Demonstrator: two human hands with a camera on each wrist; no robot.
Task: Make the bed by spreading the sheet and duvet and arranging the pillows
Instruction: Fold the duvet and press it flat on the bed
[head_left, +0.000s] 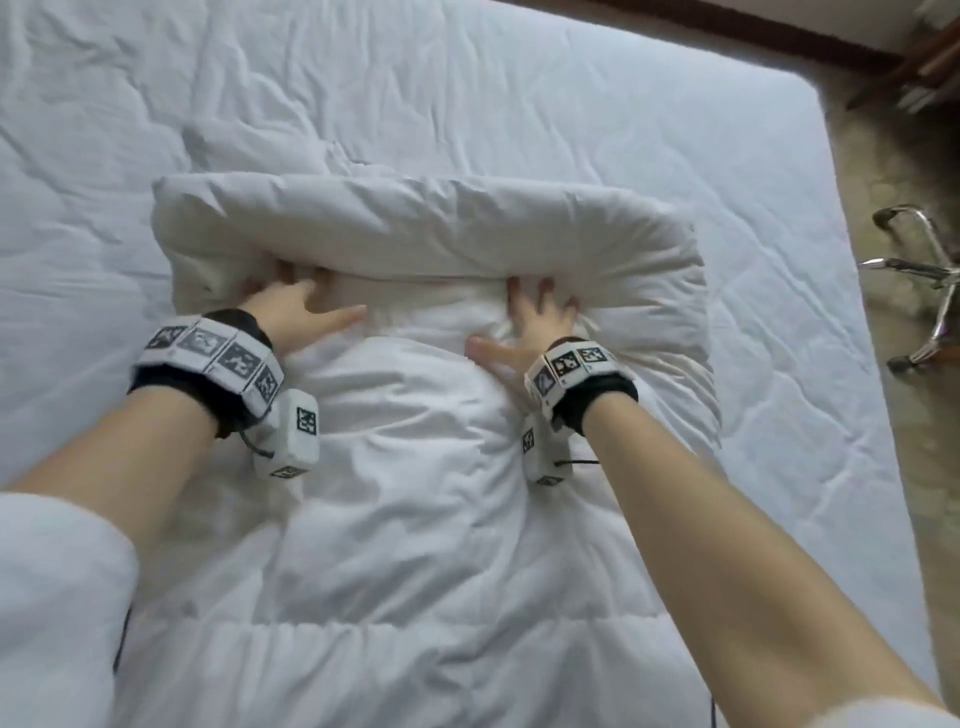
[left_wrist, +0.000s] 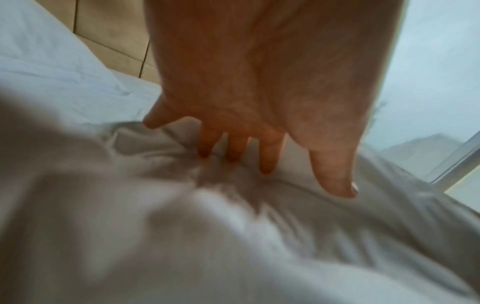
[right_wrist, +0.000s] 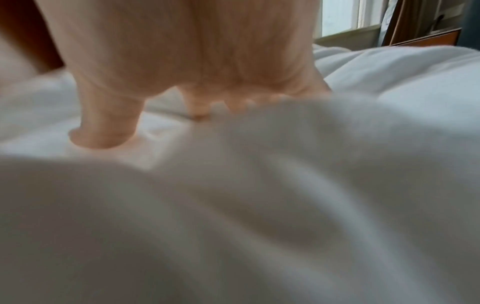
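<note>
A thick white duvet lies folded over itself in the middle of the bed, on a creased white sheet. My left hand lies flat on the duvet's lower layer, with its fingertips pushed under the rolled fold. The right hand rests spread on the same layer, fingers against the fold's edge. In the left wrist view the left hand's fingers are straight and press into the fabric. A ridge of duvet hides most of the right hand's fingers in the right wrist view.
The bed's right edge drops to a carpeted floor, where a chrome chair base stands. Dark wooden furniture is at the far right corner. A pillow lies against the tan headboard. A window is beyond the bed.
</note>
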